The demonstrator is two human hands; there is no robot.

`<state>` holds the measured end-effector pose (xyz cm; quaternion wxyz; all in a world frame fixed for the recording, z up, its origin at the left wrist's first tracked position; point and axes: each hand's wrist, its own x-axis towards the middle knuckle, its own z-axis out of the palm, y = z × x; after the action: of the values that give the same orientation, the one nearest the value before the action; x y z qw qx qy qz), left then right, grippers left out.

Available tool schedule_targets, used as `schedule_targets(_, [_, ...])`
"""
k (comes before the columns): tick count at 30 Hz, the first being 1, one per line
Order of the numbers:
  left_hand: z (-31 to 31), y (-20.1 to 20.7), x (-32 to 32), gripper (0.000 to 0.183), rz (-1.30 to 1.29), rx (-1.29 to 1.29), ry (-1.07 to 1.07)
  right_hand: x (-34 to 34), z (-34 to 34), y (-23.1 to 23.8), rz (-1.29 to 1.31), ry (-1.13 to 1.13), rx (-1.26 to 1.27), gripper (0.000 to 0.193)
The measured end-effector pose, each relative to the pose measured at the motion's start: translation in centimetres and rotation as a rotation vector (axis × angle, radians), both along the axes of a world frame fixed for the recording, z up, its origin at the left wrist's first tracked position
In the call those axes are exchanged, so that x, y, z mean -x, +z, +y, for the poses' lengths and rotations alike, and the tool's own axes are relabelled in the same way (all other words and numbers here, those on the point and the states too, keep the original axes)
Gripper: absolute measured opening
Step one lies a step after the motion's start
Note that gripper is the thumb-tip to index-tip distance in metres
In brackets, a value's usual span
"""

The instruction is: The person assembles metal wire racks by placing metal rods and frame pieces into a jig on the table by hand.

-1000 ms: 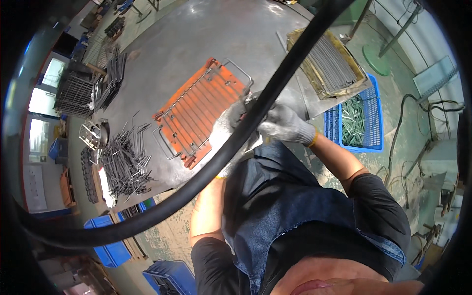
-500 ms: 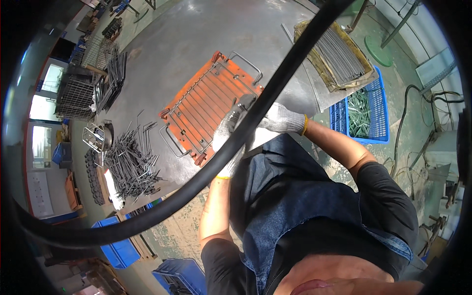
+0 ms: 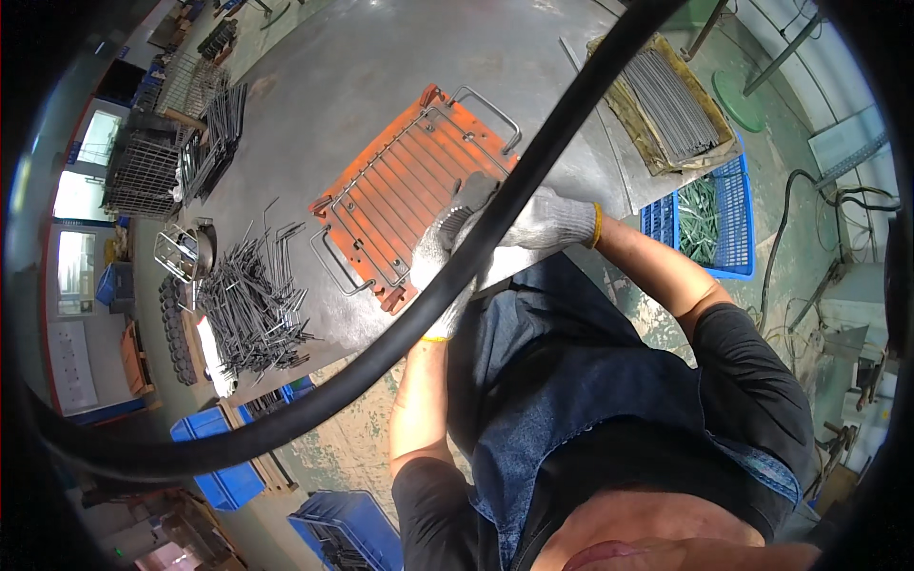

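Observation:
An orange fixture plate [image 3: 354, 186] lies on the metal table, with a rack of parallel steel wires [image 3: 400, 195] on it. Looped wire handles [image 3: 490, 107] stick out at its far right and near left ends. Both hands wear whitish knit gloves with grey fingertips and meet at the plate's near right edge. My left hand [image 3: 430, 259] has its fingers curled in there. Close against it, my right hand [image 3: 552, 221] is closed too. A thick black cable [image 3: 328, 404] crosses in front and hides parts of both hands, so what they grip cannot be made out.
A heap of bent wire rods [image 3: 252, 309] lies at the table's left, beside a round metal container [image 3: 198, 249]. At the right edge sits a tray of straight rods [image 3: 671, 109], above a blue crate [image 3: 733, 224] holding green strips. Blue bins [image 3: 352, 528] stand on the floor.
The view has shifted slightly. Both hands stay together at the plate's near right edge; the fingers have changed position a little. The plate and rack look the same.

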<state>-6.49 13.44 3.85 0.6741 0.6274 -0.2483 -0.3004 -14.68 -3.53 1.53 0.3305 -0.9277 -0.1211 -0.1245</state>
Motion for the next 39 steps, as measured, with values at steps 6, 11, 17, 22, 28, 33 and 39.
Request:
schedule_targets(6, [1.1, -1.3, 0.0, 0.021, 0.557, 0.240, -0.041, 0.6, 1.6, -2.0, 0.019, -0.099, -0.373, 0.034])
schedule_targets(11, [0.6, 0.9, 0.3, 0.023, -0.526, -0.249, -0.175, 0.6, 0.2, -8.2, 0.036, -0.094, -0.038, 0.024])
schedule_targets(17, [0.7, 1.3, 0.5, 0.026, -0.616, -0.203, -0.154, 1.6, 2.1, -6.4, -0.194, -0.181, -0.159, 0.032])
schedule_targets(22, [-1.8, 0.9, -1.1, 0.032, 0.010, -0.227, 0.036, 0.0, 1.2, -8.0, 0.078, -0.164, -0.152, 0.038])
schedule_targets(28, [-4.1, -3.5, -6.8, 0.024, 0.627, 0.123, 0.026, -0.3, 2.4, -3.9, 0.634, 0.047, -1.404, 0.043])
schedule_targets(33, [-6.3, -4.6, -9.6, 0.026, 0.702, 0.005, -0.052, -4.0, 0.2, -5.1, 0.644, 0.206, -1.857, 0.026])
schedule_targets(39, [-7.7, -3.2, -10.8, 0.034, 0.713, -0.112, -0.010, -6.9, -0.8, -5.3, 0.645, -0.041, -1.834, 0.026])
